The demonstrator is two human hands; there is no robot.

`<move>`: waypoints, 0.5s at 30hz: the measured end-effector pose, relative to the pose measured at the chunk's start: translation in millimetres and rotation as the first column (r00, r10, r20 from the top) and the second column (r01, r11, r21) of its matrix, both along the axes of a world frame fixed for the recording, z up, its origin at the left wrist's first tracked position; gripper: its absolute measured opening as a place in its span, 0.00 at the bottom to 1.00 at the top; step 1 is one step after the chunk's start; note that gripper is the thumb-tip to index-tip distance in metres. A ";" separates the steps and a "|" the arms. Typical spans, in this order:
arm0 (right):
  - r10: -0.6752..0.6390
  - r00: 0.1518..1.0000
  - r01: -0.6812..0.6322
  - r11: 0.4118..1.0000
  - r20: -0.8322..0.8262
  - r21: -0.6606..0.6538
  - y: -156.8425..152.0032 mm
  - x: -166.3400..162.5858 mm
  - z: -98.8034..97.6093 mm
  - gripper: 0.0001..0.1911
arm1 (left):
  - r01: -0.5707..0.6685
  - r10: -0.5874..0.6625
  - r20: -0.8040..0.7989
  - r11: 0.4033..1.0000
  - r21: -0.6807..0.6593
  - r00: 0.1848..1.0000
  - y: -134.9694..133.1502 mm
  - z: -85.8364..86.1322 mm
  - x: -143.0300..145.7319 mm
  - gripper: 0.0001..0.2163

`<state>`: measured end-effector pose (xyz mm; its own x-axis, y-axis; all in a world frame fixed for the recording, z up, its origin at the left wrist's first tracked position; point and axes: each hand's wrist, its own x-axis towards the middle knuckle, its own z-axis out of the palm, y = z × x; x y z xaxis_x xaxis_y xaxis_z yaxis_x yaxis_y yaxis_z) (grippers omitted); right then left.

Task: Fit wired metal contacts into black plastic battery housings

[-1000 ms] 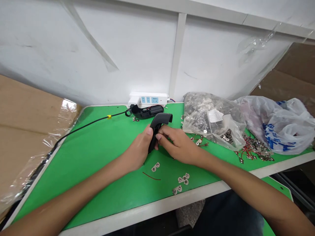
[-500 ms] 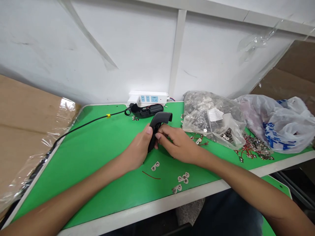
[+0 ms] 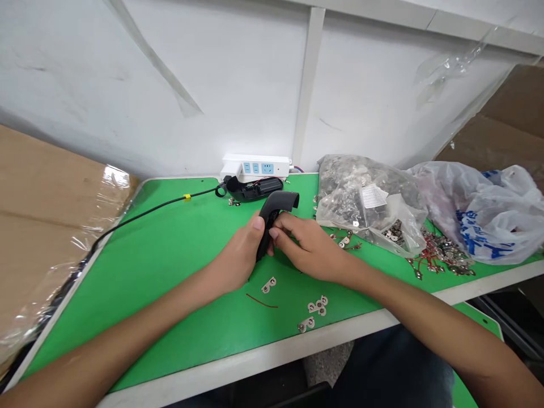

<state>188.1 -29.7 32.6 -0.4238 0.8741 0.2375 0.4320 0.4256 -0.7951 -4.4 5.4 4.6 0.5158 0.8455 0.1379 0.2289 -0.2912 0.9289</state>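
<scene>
The left hand (image 3: 238,252) was closed around the black plastic handle (image 3: 276,208); the right hand (image 3: 308,246) pinched it narrowly too; its long axis pointed from both hands toward the back edge of the desk (image 3: 178,238).

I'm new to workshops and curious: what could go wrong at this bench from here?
The loose metal tabs lie near the bench's front edge, so the right forearm might brush them off. The black plastic grip, pinched between the left hand and right hand, could slip and drop onto the bench.
</scene>
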 end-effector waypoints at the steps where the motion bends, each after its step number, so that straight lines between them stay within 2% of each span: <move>1: -0.002 1.000 0.002 1.000 0.001 0.003 0.0 -0.2 0.1 0.11 | 0.001 -0.001 -0.005 1.000 0.003 1.000 -0.2 0.2 -0.2 0.29; 15: -0.013 0.999 0.013 1.000 0.039 0.018 -0.9 -1.0 -0.5 0.11 | -0.017 0.017 -0.028 1.000 0.007 0.999 0.3 -3.6 -1.0 0.29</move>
<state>187.1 -30.6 32.2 -0.4216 0.8754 0.2365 0.4683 0.4336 -0.7699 -5.4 5.7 1.0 0.5052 0.8532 0.1293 0.2596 -0.2931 0.9202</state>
